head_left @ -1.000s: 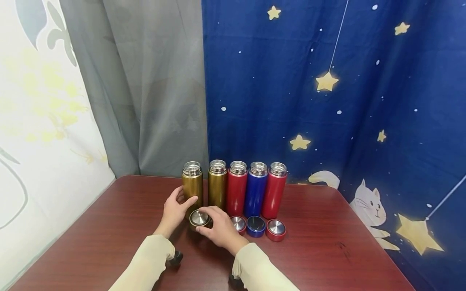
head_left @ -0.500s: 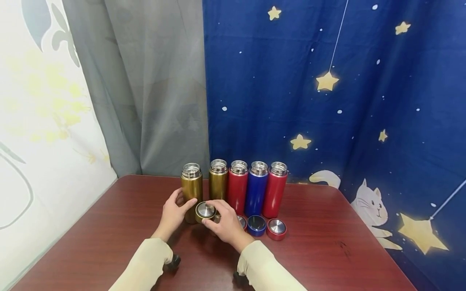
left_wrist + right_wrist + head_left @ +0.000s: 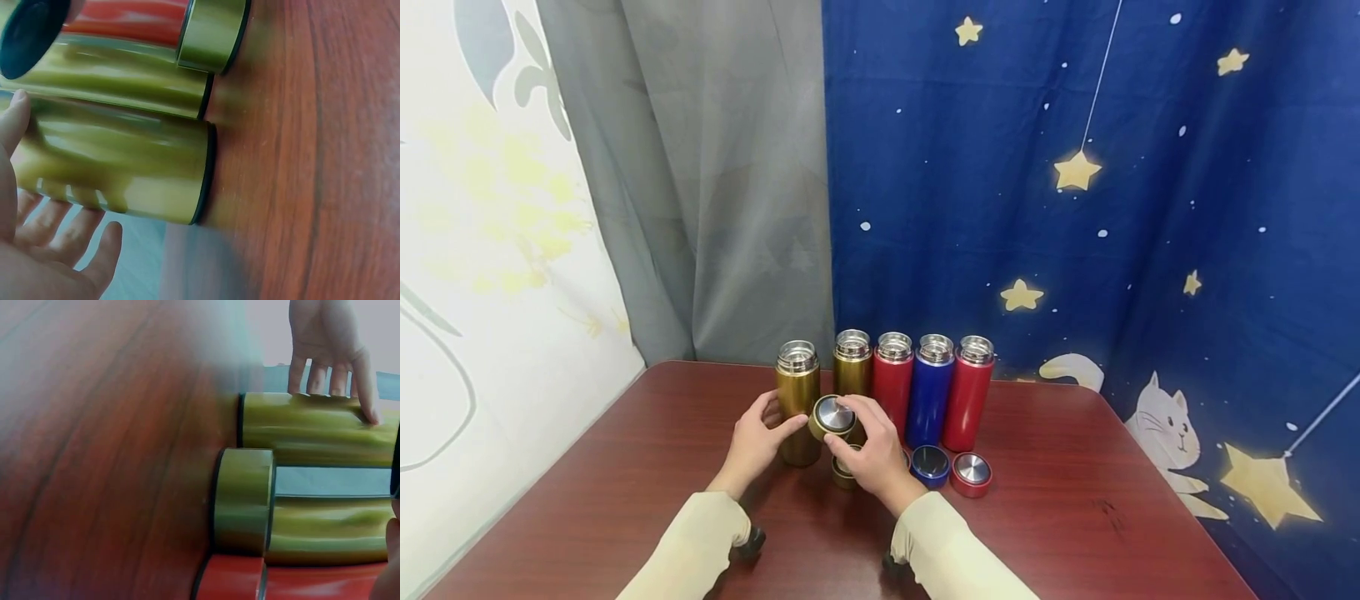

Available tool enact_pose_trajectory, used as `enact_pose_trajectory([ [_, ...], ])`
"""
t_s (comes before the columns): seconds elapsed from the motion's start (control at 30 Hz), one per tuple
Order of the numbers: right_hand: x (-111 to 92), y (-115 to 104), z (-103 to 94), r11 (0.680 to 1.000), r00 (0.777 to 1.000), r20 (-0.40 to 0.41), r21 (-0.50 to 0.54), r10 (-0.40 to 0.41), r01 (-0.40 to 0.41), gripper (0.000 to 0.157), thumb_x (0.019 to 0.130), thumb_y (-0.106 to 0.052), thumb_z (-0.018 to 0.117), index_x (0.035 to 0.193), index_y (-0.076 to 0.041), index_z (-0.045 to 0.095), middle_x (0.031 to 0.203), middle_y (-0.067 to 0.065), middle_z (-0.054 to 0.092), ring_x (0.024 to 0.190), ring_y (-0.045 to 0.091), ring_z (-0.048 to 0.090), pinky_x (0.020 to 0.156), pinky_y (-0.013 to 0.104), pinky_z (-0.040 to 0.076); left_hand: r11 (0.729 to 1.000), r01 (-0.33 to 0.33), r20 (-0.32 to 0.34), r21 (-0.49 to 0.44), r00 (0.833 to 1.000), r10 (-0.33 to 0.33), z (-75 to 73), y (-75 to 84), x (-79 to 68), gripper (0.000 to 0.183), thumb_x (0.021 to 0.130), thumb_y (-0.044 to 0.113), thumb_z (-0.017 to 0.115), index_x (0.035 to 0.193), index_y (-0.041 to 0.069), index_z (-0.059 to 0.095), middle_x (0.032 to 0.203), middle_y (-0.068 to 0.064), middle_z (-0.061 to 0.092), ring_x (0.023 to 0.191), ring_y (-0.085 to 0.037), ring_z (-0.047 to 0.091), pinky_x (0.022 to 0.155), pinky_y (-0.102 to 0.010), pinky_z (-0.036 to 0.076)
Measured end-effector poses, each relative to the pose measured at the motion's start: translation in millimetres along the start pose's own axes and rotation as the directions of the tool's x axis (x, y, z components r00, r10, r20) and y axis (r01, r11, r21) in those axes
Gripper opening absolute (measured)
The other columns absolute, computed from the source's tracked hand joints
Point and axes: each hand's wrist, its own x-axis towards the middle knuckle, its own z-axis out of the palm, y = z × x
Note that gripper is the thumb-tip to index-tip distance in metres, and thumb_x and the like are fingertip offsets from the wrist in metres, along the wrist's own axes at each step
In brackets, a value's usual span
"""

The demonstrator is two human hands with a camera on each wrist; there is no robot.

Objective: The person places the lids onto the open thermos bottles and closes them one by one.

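While two pale sleeves [image 3: 681, 542] reach in from the near side, broad stretches of the reddish-brown table [image 3: 602, 517] spread to the left and right of the work, with a strip between the forearms. Ahead of them, the right hand [image 3: 874, 450] pinches a gold lid [image 3: 835, 415] between thumb and fingers, clear of the tabletop and tilted, its silvery top toward the head camera. The left hand [image 3: 756, 437] is curved part-way round the left gold bottle [image 3: 799, 387], thumb in front and fingers on its outer side. Below the raised lid, a second gold lid [image 3: 842, 477] stands on the table, partly hidden in the head view; the right wrist view shows it whole-sided beside a red lid [image 3: 231, 578], with a gap between the two gold bottles behind. Left wrist footage adds the raised lid's dark face. Further right in the lid row sit a blue lid [image 3: 930, 463] and another red lid [image 3: 972, 471]. Behind stand the second gold bottle [image 3: 852, 373], a red bottle [image 3: 892, 379], a blue bottle [image 3: 930, 400] and a right-hand red bottle [image 3: 970, 400]; all five are upright and uncapped, steel mouths showing, contents too small to tell. Close beyond, the table's far edge meets grey and starry blue curtains [image 3: 955, 192].
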Motion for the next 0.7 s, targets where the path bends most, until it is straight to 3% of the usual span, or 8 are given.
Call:
enact_pose_trajectory([
  [0.47,17.2,-9.0,0.4,0.999,0.987,-0.159,0.042,-0.011,0.018,0.049,0.083,-0.022,0.073,0.127,-0.007,0.058,0.121,0.007,0.062,0.108,0.022,0.061,0.098,0.033,0.047,0.999,-0.015,0.03,-0.03,0.999,0.015,-0.9,2.8,-5.9,0.073,0.08,0.044,0.078,0.138,0.011,0.049,0.13,-0.019,0.058,0.116,-0.033,0.059,0.095,-0.048,0.049],
  [0.7,24.1,-15.8,2.0,0.997,0.98,-0.195,0.061,-0.034,0.046,0.048,0.086,-0.016,0.07,0.13,-0.004,0.055,0.125,0.011,0.06,0.113,0.026,0.059,0.101,0.035,0.045,0.997,-0.024,0.035,-0.072,0.999,0.027,1.0,5.8,-12.3,0.068,0.08,0.038,0.08,0.136,0.01,0.051,0.128,-0.018,0.06,0.115,-0.032,0.059,0.095,-0.047,0.048],
])
